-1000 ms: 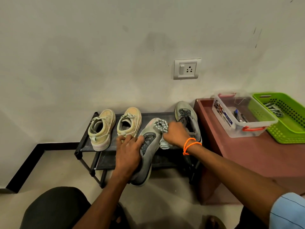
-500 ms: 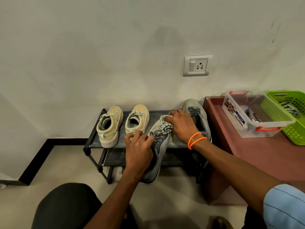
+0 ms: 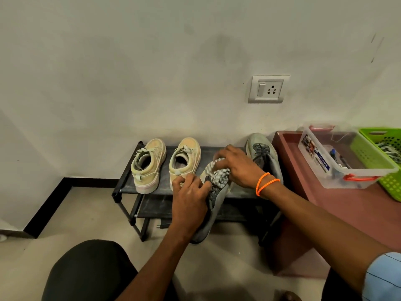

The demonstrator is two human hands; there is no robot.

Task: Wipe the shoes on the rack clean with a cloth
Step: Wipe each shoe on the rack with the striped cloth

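Observation:
A low black shoe rack (image 3: 125, 187) stands against the wall. Two beige sneakers (image 3: 148, 165) (image 3: 184, 161) sit on its top shelf at the left, and a grey sneaker (image 3: 263, 153) lies at the right end. My left hand (image 3: 191, 198) grips a second grey sneaker (image 3: 213, 211), tilted off the front of the rack with its toe towards the wall. My right hand (image 3: 236, 165), with orange bands at the wrist, holds a bunched grey-and-white cloth (image 3: 219, 173) against the toe part of that shoe.
A reddish-brown low table (image 3: 338, 205) stands to the right of the rack, with a clear plastic box (image 3: 345, 168) and a green basket (image 3: 388, 177) on it. A wall socket (image 3: 269, 89) is above the rack. My dark-clad knee (image 3: 86, 270) is at the bottom left.
My right hand has slid the cloth along the held grey sneaker towards its toe. My left hand keeps its grip on the shoe. The camera has shifted left.

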